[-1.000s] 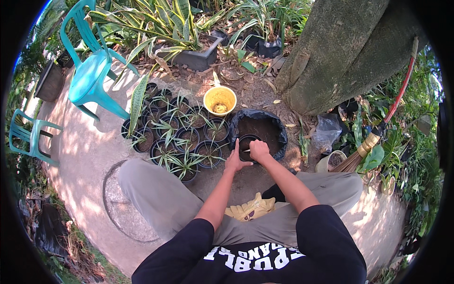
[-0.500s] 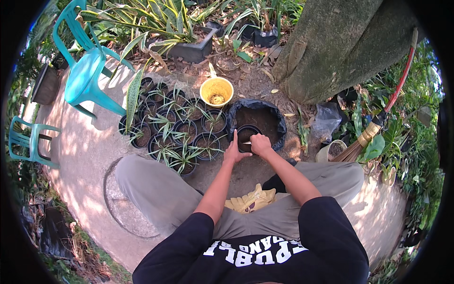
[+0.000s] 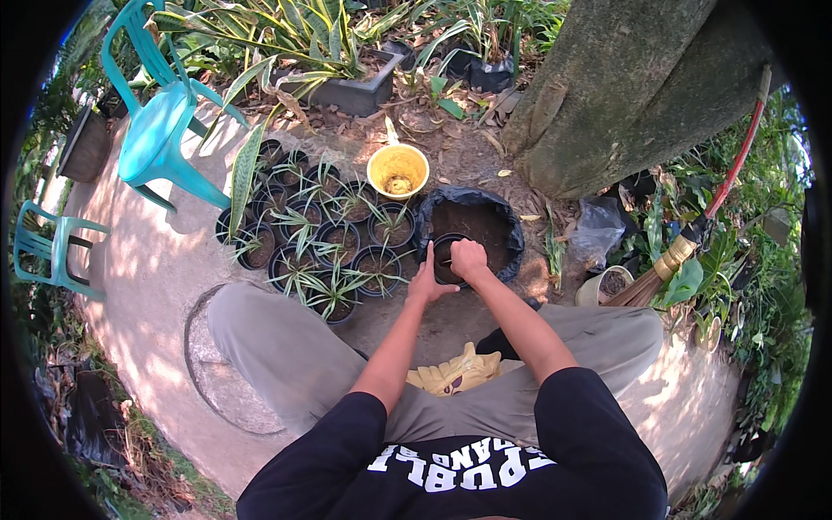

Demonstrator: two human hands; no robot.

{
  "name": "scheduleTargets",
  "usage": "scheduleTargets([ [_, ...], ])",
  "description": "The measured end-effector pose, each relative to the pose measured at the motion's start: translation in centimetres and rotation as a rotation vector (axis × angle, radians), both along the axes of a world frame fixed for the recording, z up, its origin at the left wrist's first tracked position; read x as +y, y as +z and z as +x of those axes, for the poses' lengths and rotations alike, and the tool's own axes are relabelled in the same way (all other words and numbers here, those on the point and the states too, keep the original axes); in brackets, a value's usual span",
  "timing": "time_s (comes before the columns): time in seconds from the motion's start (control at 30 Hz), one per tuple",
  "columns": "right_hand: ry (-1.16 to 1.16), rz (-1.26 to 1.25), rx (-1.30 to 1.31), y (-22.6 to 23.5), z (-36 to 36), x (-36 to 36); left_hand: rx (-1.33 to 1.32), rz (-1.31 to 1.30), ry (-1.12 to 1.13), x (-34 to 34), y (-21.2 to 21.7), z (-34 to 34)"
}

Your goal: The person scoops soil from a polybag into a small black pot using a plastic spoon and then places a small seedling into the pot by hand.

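Observation:
A round black plant pot (image 3: pixel 445 271) with dark soil inside stands against the near left side of a soil-filled black plastic bag (image 3: pixel 517 227). My left hand (image 3: pixel 426 281) is wrapped round the pot's near left side, thumb stretched along its near edge. Over the pot's right side, my right hand (image 3: pixel 469 261) is closed in a fist. A thin piece pokes out of it toward the soil; its kind is too small to tell. To the left, several black pots with young spiky plants (image 3: pixel 336 243) stand close together.
Behind the potted plants is a yellow bucket (image 3: pixel 398 171). A tree trunk (image 3: pixel 598 104) rises at the back right, near a broom (image 3: pixel 667 264) and a pale pot (image 3: pixel 604 285). Yellow gloves (image 3: pixel 455 371) lie between my legs. Teal chairs (image 3: pixel 160 130) stand left.
My right fist has shifted slightly up and left over the pot. The pale piece showing beside it earlier now looks darker and thinner. My left hand stays on the pot.

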State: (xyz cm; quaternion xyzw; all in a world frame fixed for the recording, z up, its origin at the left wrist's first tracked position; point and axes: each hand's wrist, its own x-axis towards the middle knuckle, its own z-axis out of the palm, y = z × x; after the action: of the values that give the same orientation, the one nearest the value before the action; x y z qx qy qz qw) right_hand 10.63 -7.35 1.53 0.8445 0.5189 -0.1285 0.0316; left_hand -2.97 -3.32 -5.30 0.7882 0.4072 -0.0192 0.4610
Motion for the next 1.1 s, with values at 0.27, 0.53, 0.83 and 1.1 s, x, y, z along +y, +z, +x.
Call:
scheduleTargets([
  [0.27, -0.004, -0.027, 0.051, -0.5, -0.5, -2.1, -0.012, 0.014, -0.007, 0.1, -0.2, -0.2],
  [0.53, -0.011, -0.072, 0.006, -0.8, -1.0, -0.9, 0.015, 0.010, -0.030, 0.1, 0.1, 0.0],
  [0.83, -0.116, 0.027, 0.002, 1.7, 0.1, 1.5, -0.005, 0.023, -0.026, 0.3, -1.0, 0.1],
  [1.1, -0.104, -0.089, 0.028, 1.0, -0.4, 0.9, -0.021, 0.018, -0.035, 0.3, -1.4, 0.2],
])
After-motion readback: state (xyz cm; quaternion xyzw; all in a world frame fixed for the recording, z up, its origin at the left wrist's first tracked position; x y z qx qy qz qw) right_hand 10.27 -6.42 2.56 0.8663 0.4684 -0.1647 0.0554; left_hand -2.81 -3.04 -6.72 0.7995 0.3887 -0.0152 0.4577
